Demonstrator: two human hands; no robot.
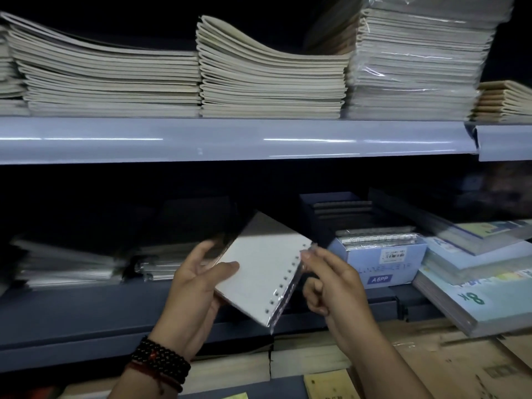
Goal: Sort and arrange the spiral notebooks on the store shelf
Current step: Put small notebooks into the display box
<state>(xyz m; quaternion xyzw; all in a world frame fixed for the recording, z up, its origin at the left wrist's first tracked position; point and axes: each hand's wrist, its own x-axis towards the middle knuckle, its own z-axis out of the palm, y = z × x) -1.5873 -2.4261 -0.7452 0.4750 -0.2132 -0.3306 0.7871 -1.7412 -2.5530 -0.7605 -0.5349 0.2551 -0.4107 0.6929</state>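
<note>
We've got left hand [195, 283] fingers [205, 248] clamped on the spiral notebook [259, 275], probably steadying it while right hand [334, 283] pinches its wrapper [283, 308].

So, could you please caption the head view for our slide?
Left hand and right hand hold a wrapped white notebook before a dim store shelf.

White notebook [256, 272] (hole-punched edge), black-beaded bracelet [159, 362], pale-blue box [383, 263]

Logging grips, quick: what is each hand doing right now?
Left hand: holds the notebook, thumb on its cover.
Right hand: pinches the notebook's punched edge.
</note>
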